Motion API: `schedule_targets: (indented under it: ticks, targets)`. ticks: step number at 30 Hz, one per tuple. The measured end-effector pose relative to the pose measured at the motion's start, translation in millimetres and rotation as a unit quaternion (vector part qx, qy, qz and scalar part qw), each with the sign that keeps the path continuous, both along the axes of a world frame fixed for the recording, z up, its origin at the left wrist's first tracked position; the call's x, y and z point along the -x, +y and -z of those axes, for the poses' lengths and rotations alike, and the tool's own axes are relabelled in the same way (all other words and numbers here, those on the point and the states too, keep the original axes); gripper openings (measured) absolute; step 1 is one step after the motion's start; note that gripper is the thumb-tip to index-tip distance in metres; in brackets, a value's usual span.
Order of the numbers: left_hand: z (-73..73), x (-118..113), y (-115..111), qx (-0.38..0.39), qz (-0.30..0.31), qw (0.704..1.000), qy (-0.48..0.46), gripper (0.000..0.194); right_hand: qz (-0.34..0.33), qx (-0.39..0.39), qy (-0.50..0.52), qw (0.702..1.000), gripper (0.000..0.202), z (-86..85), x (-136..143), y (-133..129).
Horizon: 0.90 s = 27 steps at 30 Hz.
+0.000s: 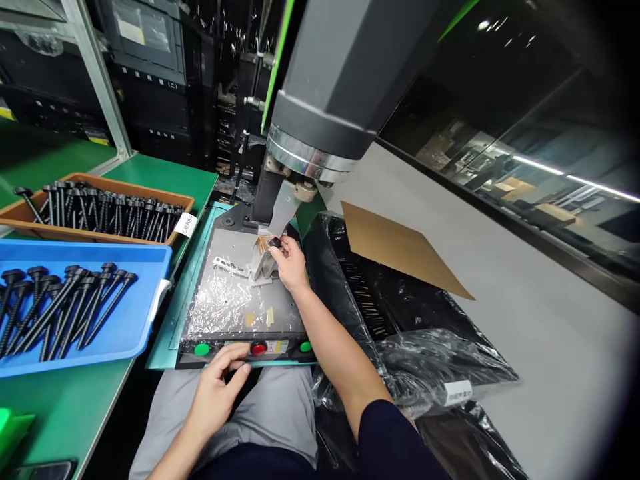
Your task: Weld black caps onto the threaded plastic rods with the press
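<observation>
My right hand (291,265) is closed in a pinch on a small black piece (275,243) at the top of the metal fixture (263,261). Most of that piece is hidden by the fixture and my fingers. Right above it hangs the flat metal tool (284,208) of the press head (313,152). My left hand (216,387) is open and holds nothing, its thumb apart from the fingers. Its fingertips are at the front edge of the machine base (220,307), just left of the red button (259,349).
Green buttons (202,349) flank the red one. On the left, a blue tray (150,257) and an orange tray (187,201) hold many black threaded rods with round heads. At right lie black plastic bags (430,320) and a cardboard sheet (400,245).
</observation>
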<state>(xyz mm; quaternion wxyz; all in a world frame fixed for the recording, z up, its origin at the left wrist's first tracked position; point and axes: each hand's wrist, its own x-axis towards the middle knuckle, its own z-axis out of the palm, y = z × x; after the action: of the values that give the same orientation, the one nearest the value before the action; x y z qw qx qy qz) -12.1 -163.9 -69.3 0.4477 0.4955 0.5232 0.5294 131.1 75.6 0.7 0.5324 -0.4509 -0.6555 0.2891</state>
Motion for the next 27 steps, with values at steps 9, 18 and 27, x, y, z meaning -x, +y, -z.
schedule_targets:
  ticks: [9,18,27]
  targets:
    - [7.8,10.6,3.9,0.018,-0.014,1.0,-0.009,0.025,-0.024,-0.001,-0.059,0.998,0.031,-13.4,-9.4,8.5]
    - [9.7,8.2,7.4,0.018,0.0,1.0,0.004,0.023,-0.036,-0.039,-0.073,0.996,0.021,-17.8,-7.8,18.5]
    - [-10.5,10.1,14.3,-0.015,0.003,0.999,0.046,0.021,-0.019,-0.04,-0.041,0.998,0.026,-10.1,-9.3,7.9]
